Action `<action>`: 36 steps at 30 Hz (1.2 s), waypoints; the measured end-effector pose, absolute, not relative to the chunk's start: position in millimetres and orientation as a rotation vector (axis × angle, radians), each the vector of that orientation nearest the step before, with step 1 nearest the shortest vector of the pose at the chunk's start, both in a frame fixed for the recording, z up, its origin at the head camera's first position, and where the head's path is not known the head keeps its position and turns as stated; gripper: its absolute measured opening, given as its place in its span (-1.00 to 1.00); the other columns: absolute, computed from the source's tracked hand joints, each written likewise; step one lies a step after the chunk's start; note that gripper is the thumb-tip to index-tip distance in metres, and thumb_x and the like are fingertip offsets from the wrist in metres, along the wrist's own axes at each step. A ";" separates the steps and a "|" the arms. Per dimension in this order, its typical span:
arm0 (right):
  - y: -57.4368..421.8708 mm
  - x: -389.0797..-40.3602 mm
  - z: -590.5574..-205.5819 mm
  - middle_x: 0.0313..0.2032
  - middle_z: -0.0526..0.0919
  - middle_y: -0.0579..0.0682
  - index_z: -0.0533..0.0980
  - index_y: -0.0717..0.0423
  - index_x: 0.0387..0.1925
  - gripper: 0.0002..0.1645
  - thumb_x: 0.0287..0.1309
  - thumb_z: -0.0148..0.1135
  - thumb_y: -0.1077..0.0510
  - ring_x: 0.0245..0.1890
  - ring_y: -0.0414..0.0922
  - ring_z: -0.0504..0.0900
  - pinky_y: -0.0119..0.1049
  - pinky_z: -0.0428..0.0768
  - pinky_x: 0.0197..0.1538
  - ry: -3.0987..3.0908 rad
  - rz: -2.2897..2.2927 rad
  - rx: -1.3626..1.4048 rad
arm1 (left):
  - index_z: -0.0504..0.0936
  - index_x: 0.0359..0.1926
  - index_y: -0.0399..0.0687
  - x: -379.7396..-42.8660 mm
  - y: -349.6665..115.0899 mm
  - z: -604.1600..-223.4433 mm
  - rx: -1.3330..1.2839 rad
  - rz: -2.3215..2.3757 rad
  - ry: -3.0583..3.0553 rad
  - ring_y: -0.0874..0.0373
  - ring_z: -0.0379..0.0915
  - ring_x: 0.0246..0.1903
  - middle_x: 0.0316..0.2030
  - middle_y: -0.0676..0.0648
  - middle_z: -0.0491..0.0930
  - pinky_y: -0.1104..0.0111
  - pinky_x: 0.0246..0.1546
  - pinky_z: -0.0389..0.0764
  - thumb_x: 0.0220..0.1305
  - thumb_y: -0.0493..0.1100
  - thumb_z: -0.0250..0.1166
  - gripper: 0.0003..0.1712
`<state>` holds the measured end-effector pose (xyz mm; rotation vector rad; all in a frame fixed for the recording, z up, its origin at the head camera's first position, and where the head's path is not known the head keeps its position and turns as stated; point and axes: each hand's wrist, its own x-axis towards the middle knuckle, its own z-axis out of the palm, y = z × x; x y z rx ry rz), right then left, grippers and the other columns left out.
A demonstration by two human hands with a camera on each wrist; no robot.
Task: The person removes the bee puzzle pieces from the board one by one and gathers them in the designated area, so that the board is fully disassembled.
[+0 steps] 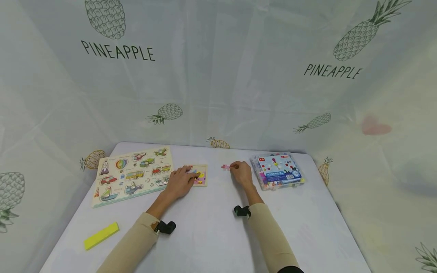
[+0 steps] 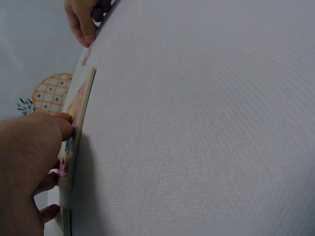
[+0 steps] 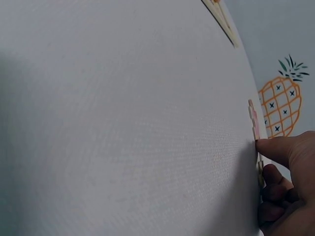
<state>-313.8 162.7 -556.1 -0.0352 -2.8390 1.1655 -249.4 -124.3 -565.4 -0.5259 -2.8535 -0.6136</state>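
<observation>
My left hand (image 1: pixel 181 182) rests on a small wooden jigsaw board (image 1: pixel 204 171) with a colourful picture. Its fingers lie spread over the board, hiding the left part; in the left wrist view the thumb touches the board's near edge (image 2: pixel 82 129). To the right, my right hand (image 1: pixel 241 173) is low over the table at a small pink puzzle piece (image 1: pixel 225 167). Thumb and fingertips pinch the pink piece's right end. In the right wrist view, the pink piece (image 3: pixel 255 119) lies flat beside the thumb, and the other fingers are curled.
A large vehicle puzzle board (image 1: pixel 134 174) lies left of the small board, close to my left fingers. A clear box with a blue label (image 1: pixel 278 170) sits right of my right hand. At the front left lies a yellow block (image 1: pixel 101 236). Pineapple-print cloth (image 1: pixel 218 83) hangs behind the table.
</observation>
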 end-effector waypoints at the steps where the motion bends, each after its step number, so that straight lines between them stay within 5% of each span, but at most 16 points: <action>1: 162.5 -313.8 -555.7 -0.30 0.71 -0.01 0.73 0.05 -0.25 -0.89 0.28 0.34 0.14 -0.27 -0.07 0.59 -0.21 0.54 -0.19 -2.839 1.167 -0.036 | 0.73 0.13 0.15 -249.2 -124.1 -564.4 -0.526 -0.614 -2.851 -0.21 0.39 0.22 0.30 -0.22 0.45 -0.21 0.11 0.37 0.44 -0.10 0.21 -0.68; 23: 138.2 -304.5 -545.2 -0.34 0.60 0.04 0.74 0.11 -0.18 -0.82 0.27 0.35 0.11 -0.35 -0.08 0.51 -0.22 0.47 -0.29 -2.766 1.151 0.114 | 0.71 0.16 0.19 -249.5 -122.6 -562.4 -0.461 -0.582 -2.868 -0.26 0.25 0.33 0.34 -0.33 0.35 -0.21 0.15 0.38 0.40 -0.07 0.29 -0.66; 32: 97.3 -300.7 -537.4 -0.34 0.59 -0.02 0.73 0.06 -0.18 -0.84 0.27 0.37 0.09 -0.38 -0.14 0.50 -0.32 0.46 -0.35 -2.849 1.179 0.311 | 0.69 0.07 0.13 -245.1 -126.5 -567.0 -0.251 -0.535 -2.846 -0.16 0.44 0.12 0.08 -0.17 0.53 -0.15 0.07 0.42 0.30 0.18 0.35 -0.58; 36: 79.0 -299.5 -538.1 -0.33 0.57 -0.05 0.74 0.03 -0.17 -0.83 0.28 0.36 0.07 -0.38 -0.17 0.49 -0.34 0.45 -0.35 -2.902 1.170 0.387 | 0.74 -0.02 0.07 -243.3 -131.6 -568.3 -0.282 -0.539 -2.783 -0.15 0.53 0.02 -0.05 -0.12 0.64 -0.14 0.02 0.44 0.33 0.11 0.34 -0.68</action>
